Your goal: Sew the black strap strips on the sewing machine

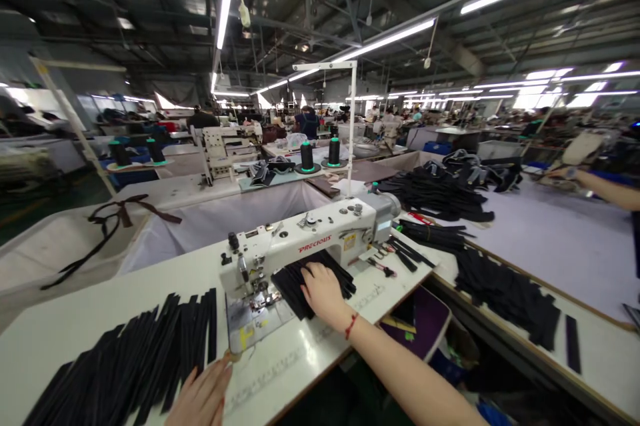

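Black fabric strips (294,294), mid-frame, look light, pliable, best held mid-bundle; right hand (324,291) spread atop, left hand (203,394) straight-fingered.

Smooth, rather glossy white paint, seemingly over metal, on the sewing machine (280,247); bare shiny metal on the bed plate (263,327). Matt black cloth in the strips (150,349). Smooth, light-reflecting white finish on the tabletop (280,373). Soft, wrinkled pale cloth in the lining (225,219) behind.
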A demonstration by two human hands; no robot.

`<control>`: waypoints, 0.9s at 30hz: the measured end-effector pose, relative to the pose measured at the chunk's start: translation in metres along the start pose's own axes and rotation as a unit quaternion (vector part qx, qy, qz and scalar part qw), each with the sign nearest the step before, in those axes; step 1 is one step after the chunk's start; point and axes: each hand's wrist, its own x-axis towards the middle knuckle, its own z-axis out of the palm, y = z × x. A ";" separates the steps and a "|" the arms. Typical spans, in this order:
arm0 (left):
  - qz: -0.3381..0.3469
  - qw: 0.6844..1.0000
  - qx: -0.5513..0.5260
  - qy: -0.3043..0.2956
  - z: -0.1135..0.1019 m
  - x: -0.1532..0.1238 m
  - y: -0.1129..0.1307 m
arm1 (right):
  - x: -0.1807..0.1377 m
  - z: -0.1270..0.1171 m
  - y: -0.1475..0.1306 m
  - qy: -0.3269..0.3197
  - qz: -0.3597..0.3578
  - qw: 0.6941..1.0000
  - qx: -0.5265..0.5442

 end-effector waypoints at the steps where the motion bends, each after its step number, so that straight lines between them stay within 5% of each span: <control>1: -0.002 1.000 -0.003 0.004 0.001 0.003 0.005 | -0.018 -0.006 0.014 0.002 0.004 1.000 0.006; 5: -0.047 0.997 -0.063 -0.017 0.003 0.039 0.040 | -0.075 -0.018 0.076 -0.013 0.032 0.999 0.032; 9: -0.131 0.974 -0.169 -0.071 0.025 0.116 0.068 | -0.097 -0.009 0.112 -0.048 0.027 0.997 0.058; 13: -0.245 0.923 -0.243 -0.170 0.071 0.196 0.059 | -0.095 0.011 0.113 -0.054 0.013 0.996 0.077; 16: -0.290 0.910 -0.229 -0.188 0.103 0.236 0.043 | -0.088 0.025 0.110 -0.022 0.023 0.996 0.089; 21: -0.296 0.902 -0.224 -0.221 0.127 0.260 0.041 | -0.074 0.036 0.113 0.016 0.030 0.995 0.093; 27: -0.234 0.906 -0.262 -0.234 0.111 0.245 0.075 | -0.062 0.033 0.111 0.022 0.018 0.996 0.085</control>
